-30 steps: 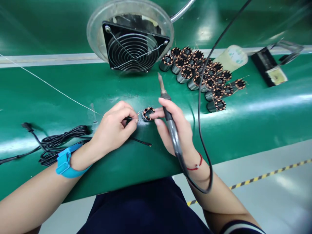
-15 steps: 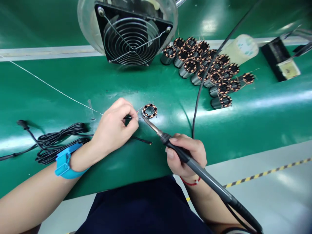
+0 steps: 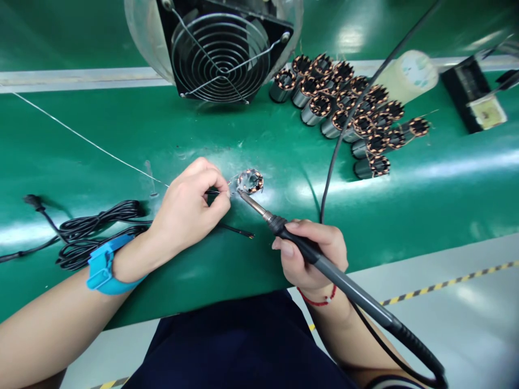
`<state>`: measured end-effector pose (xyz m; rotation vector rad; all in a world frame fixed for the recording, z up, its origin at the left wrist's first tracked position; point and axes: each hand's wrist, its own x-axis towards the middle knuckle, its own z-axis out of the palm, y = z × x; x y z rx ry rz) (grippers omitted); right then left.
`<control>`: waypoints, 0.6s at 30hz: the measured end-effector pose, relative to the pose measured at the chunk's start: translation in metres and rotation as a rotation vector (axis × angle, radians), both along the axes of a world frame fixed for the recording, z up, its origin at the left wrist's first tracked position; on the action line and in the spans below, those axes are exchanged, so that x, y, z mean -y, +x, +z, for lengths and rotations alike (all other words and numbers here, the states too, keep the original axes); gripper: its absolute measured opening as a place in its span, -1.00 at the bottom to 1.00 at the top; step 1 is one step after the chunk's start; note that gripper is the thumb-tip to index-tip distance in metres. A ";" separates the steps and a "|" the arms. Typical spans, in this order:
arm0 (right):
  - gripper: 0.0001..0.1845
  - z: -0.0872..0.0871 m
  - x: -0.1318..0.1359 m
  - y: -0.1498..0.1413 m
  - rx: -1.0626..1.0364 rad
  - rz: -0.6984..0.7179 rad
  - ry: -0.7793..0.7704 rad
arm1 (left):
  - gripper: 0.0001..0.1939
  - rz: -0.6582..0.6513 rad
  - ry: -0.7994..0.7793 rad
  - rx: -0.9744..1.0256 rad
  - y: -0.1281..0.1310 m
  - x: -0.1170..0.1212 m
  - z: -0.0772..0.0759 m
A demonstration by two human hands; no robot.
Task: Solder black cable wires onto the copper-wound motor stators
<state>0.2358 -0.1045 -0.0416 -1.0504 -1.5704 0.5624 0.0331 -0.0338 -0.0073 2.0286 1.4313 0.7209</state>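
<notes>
A small round motor stator [image 3: 250, 181] with copper windings stands on the green bench [image 3: 121, 135], with a wisp of smoke over it. My left hand [image 3: 190, 208] is pinched shut on a thin solder wire [image 3: 81, 138] whose end meets the stator's near-left edge. A blue wrist strap [image 3: 101, 265] circles that wrist. My right hand [image 3: 312, 254] grips the black handle of a soldering iron [image 3: 292, 237]. The iron's metal tip touches the stator beside the wire end.
A caged extraction fan [image 3: 221, 48] stands at the back centre. Several more stators [image 3: 352, 116] lie clustered at the back right beside a pale roll [image 3: 407, 75] and a black holder [image 3: 472, 100]. Coiled black cable [image 3: 93, 235] lies at the left. The iron's cord [image 3: 344, 135] crosses overhead.
My right hand has swung the iron from pointing upward beside the stator to lying low with its tip on the stator's joint. Smoke now rises there. The left hand stays pinched.
</notes>
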 end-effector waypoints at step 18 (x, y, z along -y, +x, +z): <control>-0.64 -0.003 -0.002 0.000 -0.037 -0.030 0.004 | -0.88 0.012 -0.009 0.018 0.001 0.001 -0.001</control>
